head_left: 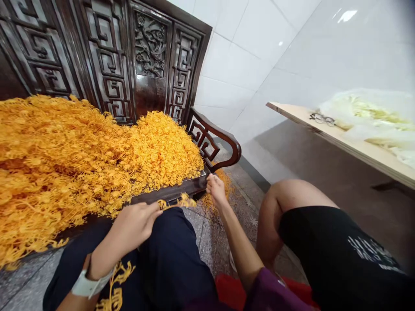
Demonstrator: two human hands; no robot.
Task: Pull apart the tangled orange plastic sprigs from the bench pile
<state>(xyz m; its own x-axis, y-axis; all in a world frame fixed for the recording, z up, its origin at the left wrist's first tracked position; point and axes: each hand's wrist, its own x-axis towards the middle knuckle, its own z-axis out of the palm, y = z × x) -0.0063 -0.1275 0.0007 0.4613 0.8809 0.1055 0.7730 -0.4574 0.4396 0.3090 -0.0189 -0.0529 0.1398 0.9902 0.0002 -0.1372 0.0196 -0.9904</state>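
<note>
**Gold sprigs (81, 160) heaped on a carved bench (151, 56), both hands at its front edge**

At the far left the sprigs fill the bench seat in a deep orange-gold heap that spills over its front rail. Just in front of the heap sits the left hand (132, 229), a white wristband (87, 285) on its wrist. It is half closed, fingers and thumb pinched on a loose strand (177, 202) of sprig that trails right along the rail. More sprig lies on the dark trousers (175, 255) below that hand.

Further right along the rail, the right hand (216, 192) is curled at the seat's front corner, just under the bench's armrest (214, 138), its fingertips (209, 179) against the wood. Whether it grips anything is too small to tell. A small tuft of sprig shows just behind it, past the end of the bench. A purple sleeve (272, 293) covers that arm near the bottom of the view, beside something red (230, 291).

Right of the bench is a bare leg in black shorts (311, 233). Beyond it, a wooden board (350, 142) carries glasses (322, 119) and a pale bundle (366, 116), against a white tiled wall (233, 65).
</note>
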